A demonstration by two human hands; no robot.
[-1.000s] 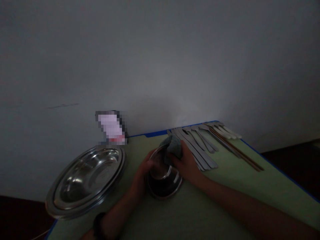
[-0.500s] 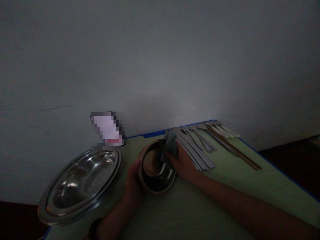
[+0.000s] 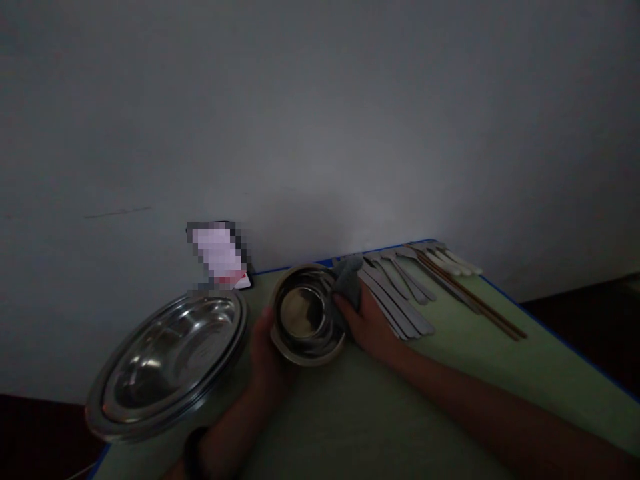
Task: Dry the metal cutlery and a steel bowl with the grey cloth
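Observation:
A round metal bowl is held above the table, its hollow facing me. My left hand grips it from the left, thumb near the rim and the other fingers hidden behind or beneath. In my right hand is a grey cloth, pinched and pressed at the bowl's right inner wall and rim. Part of the cloth hangs over the rim, and some of those fingers are hidden by it.
Stacked oval metal trays are on the left. Behind them a phone leans on the wall. Forks, spoons, brown chopsticks and white-handled cutlery lie in rows on the right of the green table.
The bowl has moved slightly up and left and turned, so its bottom faces me more. My right hand with the cloth stays at its right side.

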